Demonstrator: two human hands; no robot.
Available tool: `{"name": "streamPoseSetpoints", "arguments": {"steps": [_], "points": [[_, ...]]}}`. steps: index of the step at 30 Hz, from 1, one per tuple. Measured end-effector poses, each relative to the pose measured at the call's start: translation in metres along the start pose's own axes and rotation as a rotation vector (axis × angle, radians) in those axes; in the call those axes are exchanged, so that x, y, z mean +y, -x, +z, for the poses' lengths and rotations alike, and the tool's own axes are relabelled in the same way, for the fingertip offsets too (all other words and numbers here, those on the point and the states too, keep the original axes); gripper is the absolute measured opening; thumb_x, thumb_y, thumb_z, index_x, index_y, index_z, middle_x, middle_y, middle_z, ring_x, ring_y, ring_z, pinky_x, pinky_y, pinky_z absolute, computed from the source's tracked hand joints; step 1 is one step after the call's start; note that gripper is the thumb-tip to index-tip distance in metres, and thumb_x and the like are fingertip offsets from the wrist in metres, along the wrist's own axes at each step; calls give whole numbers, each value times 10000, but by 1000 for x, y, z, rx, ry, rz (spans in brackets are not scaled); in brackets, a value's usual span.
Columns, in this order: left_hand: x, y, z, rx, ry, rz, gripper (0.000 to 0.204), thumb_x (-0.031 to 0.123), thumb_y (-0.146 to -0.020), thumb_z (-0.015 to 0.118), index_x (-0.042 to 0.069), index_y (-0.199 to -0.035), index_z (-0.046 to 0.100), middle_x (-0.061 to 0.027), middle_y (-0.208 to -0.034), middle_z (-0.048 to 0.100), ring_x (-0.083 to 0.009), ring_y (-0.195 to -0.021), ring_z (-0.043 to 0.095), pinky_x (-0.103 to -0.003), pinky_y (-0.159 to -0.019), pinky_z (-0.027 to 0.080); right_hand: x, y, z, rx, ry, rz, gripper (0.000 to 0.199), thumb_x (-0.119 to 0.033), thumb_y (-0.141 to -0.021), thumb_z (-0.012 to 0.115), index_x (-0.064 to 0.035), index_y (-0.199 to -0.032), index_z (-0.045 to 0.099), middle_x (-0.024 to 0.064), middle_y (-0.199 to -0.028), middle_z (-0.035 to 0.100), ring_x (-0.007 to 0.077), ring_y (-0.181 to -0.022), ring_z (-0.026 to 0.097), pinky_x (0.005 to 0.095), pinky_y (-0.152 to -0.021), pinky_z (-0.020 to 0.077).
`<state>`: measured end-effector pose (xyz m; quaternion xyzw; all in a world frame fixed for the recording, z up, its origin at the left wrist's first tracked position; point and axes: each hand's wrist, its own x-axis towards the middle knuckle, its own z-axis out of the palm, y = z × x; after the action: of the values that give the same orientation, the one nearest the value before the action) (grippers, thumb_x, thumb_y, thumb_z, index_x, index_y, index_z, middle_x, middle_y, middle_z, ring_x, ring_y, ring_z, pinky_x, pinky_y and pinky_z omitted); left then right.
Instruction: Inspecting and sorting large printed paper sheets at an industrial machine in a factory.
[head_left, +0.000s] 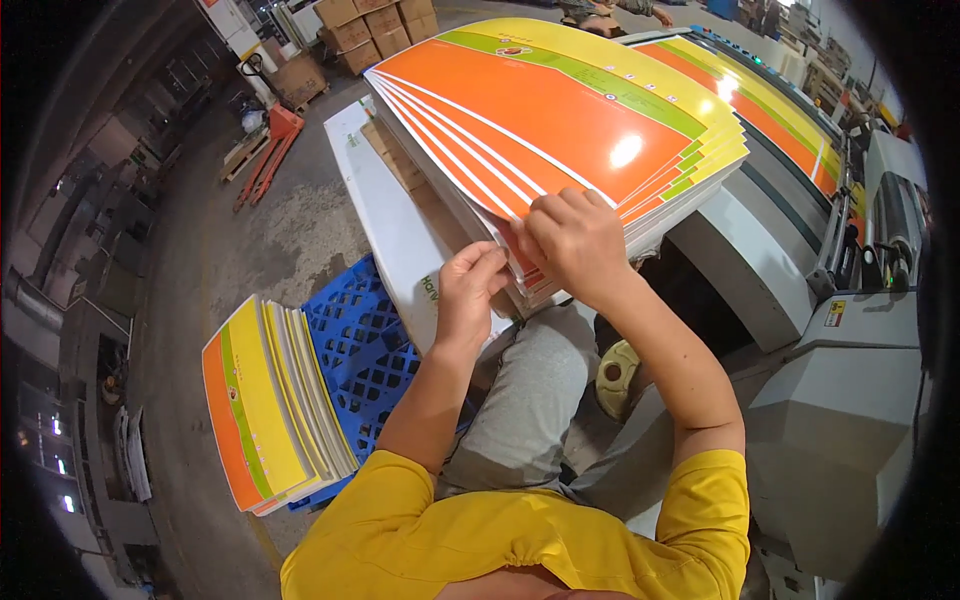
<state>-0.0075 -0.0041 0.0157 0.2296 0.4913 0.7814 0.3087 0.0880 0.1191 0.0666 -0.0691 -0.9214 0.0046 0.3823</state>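
A thick stack of large glossy printed sheets point(540, 110), orange with green and yellow bands, lies in front of me with its top sheets fanned out in steps. My right hand point(575, 240) is closed over the near edge of the upper sheets, fingers curled, lifting it slightly. Just left of it, my left hand point(470, 290) has thumb and fingers pinched at the same near corner. Between the two hands a raised sheet edge and darker red layers below it show. My fingers hide exactly how many sheets each hand grips.
Another pile of printed sheets point(275, 400) rests on a blue plastic pallet point(360, 320) at my left. A machine point(840, 420) stands close on the right, with a printed sheet on its bed. Farther back are a red pallet jack point(275, 150), cardboard boxes point(350, 35) and another person point(600, 15).
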Motion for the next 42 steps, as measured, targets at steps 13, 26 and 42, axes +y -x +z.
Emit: {"name": "streamPoseSetpoints", "arguments": {"steps": [13,26,42], "points": [[-1,10,6,-81,-68,39,195,159,-896,488,-6,-911,592,-40,-886,595,-118,-806,565,-258,-766,447,36,-2,9,102,-1121,789,437,-393,-904,475,5,-1010,622,89,-959,630,171,-839,578,305,-782,438],[-4,7,-8,-76,-52,-46,91,68,-840,537,19,-899,586,-17,-835,593,-84,-774,540,-211,-730,426,19,9,5,-157,-338,116,212,-221,-830,577,-38,-912,644,116,-916,633,290,-857,572,368,-734,470],[16,-5,-28,-582,567,-281,1080,810,-722,224,-125,-1236,391,-229,-1287,407,-314,-1198,381,-434,-1040,249,24,-7,9,395,-1644,890,290,-272,-881,544,0,-937,626,81,-866,638,173,-776,601,294,-696,468]]}}
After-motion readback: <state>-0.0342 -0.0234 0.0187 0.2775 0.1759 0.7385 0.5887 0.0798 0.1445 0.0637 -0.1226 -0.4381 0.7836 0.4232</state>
